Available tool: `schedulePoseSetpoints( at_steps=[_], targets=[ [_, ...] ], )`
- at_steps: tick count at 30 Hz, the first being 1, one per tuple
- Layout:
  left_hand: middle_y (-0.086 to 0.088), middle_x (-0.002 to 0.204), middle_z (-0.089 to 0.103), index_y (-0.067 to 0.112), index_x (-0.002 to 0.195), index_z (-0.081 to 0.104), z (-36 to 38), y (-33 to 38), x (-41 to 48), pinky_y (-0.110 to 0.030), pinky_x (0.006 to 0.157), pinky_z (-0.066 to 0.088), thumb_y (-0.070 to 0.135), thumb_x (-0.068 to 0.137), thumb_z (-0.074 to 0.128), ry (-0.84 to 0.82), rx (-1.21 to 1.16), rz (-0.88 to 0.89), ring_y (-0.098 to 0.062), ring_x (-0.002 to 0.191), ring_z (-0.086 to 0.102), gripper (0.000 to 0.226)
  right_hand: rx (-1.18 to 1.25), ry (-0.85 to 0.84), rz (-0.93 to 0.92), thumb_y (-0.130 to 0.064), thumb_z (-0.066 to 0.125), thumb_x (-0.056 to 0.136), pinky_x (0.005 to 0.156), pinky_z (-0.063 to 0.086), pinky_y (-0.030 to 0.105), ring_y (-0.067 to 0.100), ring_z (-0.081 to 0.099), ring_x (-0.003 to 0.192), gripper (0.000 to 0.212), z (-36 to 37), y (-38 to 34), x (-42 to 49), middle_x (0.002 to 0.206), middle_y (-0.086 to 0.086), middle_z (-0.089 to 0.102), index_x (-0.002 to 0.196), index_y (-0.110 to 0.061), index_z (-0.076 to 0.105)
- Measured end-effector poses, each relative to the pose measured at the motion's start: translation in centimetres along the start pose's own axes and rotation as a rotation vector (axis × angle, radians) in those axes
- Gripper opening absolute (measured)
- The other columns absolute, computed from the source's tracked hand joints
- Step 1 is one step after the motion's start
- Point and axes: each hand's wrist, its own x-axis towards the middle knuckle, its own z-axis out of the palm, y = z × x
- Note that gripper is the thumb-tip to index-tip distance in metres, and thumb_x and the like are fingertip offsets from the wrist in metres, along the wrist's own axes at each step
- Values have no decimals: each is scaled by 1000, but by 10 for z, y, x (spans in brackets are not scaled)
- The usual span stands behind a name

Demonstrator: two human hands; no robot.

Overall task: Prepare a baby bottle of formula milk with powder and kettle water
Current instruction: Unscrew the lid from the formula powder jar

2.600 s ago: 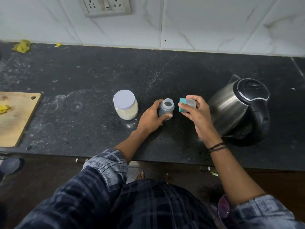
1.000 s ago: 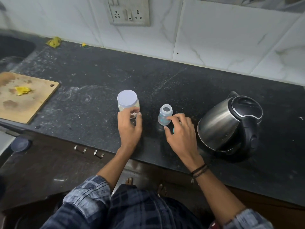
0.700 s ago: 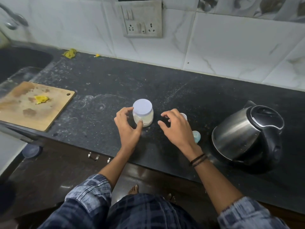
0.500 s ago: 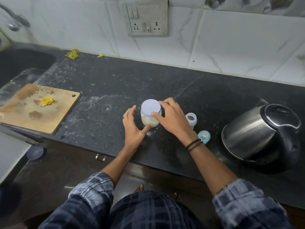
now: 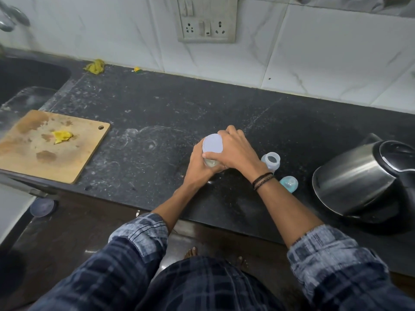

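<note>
A small clear powder jar [image 5: 211,163] with a pale lilac lid [image 5: 213,143] is in the middle of the black counter, tilted a little toward me. My left hand [image 5: 198,166] wraps its body from the left. My right hand [image 5: 235,151] grips over the lid's rim from the right. The open baby bottle [image 5: 271,161] stands just right of my right wrist, uncapped. Its teal cap with the teat [image 5: 289,184] lies on the counter in front of it. The steel kettle [image 5: 363,178] with a black lid sits at the far right.
A wooden cutting board [image 5: 33,151] with a yellow scrap lies at the left, beside a dark sink [image 5: 24,79]. A switch and socket plate [image 5: 206,21] is on the tiled wall behind. Yellow scraps [image 5: 95,66] lie at the counter's back edge.
My right hand set the teal cap down beside the bottle and moved left onto the jar's lid. My left hand left the bottle and closed round the jar's body.
</note>
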Motion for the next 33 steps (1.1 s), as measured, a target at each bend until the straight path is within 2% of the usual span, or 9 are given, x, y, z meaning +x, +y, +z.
schedulePoseSetpoints(
  at_steps=[3,6,9,11,15,20,24,29,33],
  targets=[
    [10,137,54,35,138,45,3,0,1,-20,97,49,47,61,91,-13,-12,-22,-3,125,55,91,25,16,7,-64,74,78,97,40,36,29,46,117,83,-1,2,1,128,7,48,138,-11,54],
    [16,134,56,45,134,44,1,4,0,-16,88,45,39,63,92,8,49,-67,3,120,55,85,50,28,7,-62,75,77,95,41,36,27,46,118,82,2,2,1,128,6,48,138,-11,54],
    [24,126,58,54,127,44,-3,8,2,-16,84,42,40,60,89,9,118,-80,9,112,55,82,71,26,-4,-60,78,75,93,44,36,25,46,117,81,2,5,3,126,5,48,136,-12,55],
    [26,122,60,54,126,46,-4,9,3,-18,85,44,43,58,88,12,142,-78,6,109,57,80,86,18,-13,-60,79,74,93,45,37,24,47,117,80,0,7,5,126,5,48,135,-13,55],
    [22,126,62,53,128,48,-4,7,3,-31,94,50,41,59,90,32,162,-73,-3,114,59,82,113,15,-40,-57,83,72,89,46,37,23,49,113,75,0,10,6,120,3,48,128,-13,59],
    [20,128,63,45,132,53,-3,6,3,-29,98,48,46,55,89,44,159,-88,-3,117,58,84,131,12,-74,-54,84,71,83,46,36,21,48,106,67,-2,13,8,110,-1,44,119,-13,61],
    [19,128,64,41,136,54,-4,5,4,-32,101,49,50,54,89,45,165,-83,-4,118,59,89,138,17,-103,-53,85,70,78,38,31,18,47,102,66,-1,17,11,108,-3,43,117,-13,61],
    [19,128,63,39,137,54,-3,3,5,-28,100,49,52,54,90,51,159,-87,-3,117,58,91,143,9,-127,-54,86,68,75,36,29,16,45,97,65,-2,19,13,105,-5,42,114,-14,61],
    [17,130,63,36,140,53,-2,-3,8,-34,102,51,49,56,95,54,166,-94,-6,120,58,95,143,-15,-153,-54,87,66,72,37,29,16,47,94,64,-6,22,17,103,-5,44,109,-16,62]
  ],
)
